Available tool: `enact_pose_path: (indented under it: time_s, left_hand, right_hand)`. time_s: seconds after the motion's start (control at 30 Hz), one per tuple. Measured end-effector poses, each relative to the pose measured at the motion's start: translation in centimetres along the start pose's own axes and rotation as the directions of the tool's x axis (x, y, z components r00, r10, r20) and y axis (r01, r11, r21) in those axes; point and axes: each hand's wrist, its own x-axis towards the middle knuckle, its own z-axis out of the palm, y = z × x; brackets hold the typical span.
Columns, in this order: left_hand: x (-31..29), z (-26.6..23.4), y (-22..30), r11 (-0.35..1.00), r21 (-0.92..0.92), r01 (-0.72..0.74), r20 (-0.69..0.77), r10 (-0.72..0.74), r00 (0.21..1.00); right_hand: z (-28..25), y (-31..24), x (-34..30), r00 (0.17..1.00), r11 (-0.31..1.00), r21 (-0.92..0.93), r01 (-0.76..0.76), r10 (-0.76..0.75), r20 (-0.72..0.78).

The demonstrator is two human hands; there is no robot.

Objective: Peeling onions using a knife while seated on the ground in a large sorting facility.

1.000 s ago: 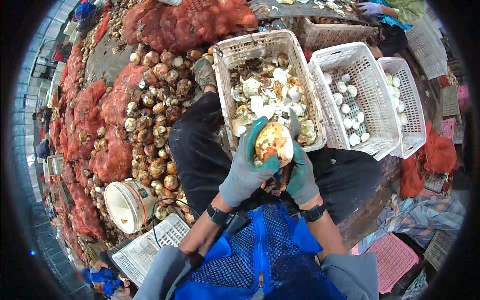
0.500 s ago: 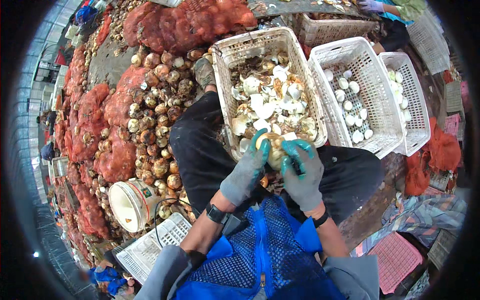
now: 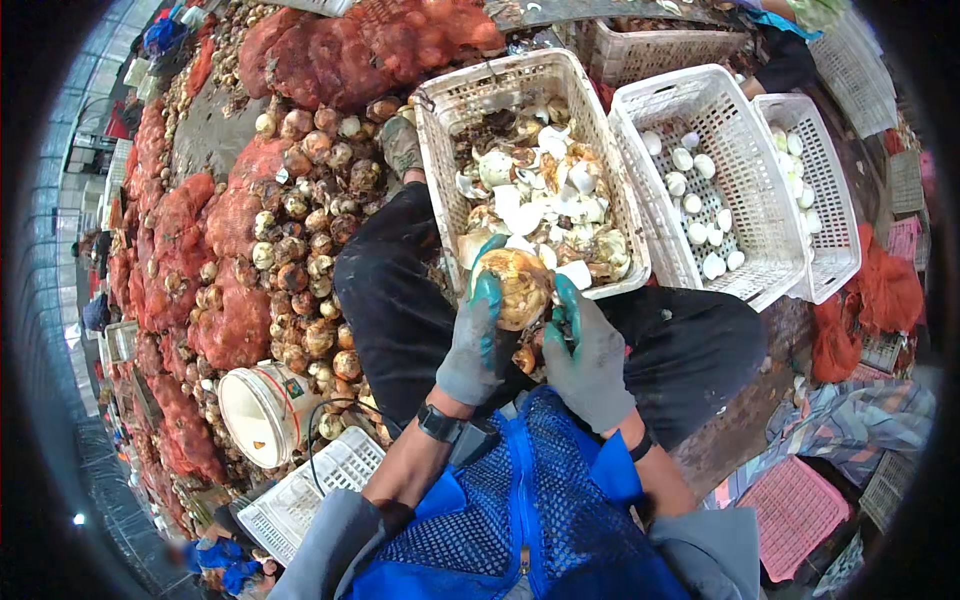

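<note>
A large brown-skinned onion (image 3: 515, 288) is held up over my lap, at the near edge of a white crate. My left hand (image 3: 478, 335), in a grey glove with green fingertips, wraps round the onion's left side. Close against its right side is my right hand (image 3: 585, 345), gloved the same way, its thumb and fingers bent toward each other. What lies between those fingers is too small to make out. The crate (image 3: 432, 150) just beyond contains pale peelings and outer onion layers.
Right of it stand a crate (image 3: 765, 285) with several peeled white onions and a narrower crate (image 3: 848, 240) with more. Unpeeled onions (image 3: 315, 255) are heaped at left beside red mesh sacks (image 3: 235, 325). A white bucket (image 3: 250, 415) lies tipped nearby. A pink crate (image 3: 795, 520) sits lower right.
The onion has moved left and turned, showing a browner side. My left hand went left with it; my right hand's fingers have come off its top to its right edge.
</note>
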Motion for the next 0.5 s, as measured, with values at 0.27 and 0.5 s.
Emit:
enact_pose_path:
  time_s: [0.27, 0.5]
  left_hand:
    - [-0.2, 0.6, 0.1, 1.000, -0.009, -0.003, -0.028, 0.002, 1.000]
    - [0.1, 0.8, 0.4, 0.942, 0.319, -0.103, -0.106, 0.143, 0.984]
  right_hand:
    - [1.5, 1.0, -0.4, 0.991, 0.982, -0.135, 0.134, -0.135, 0.005]
    - [2.9, 1.7, -0.3, 0.997, 0.978, -0.199, 0.060, -0.049, 0.062]
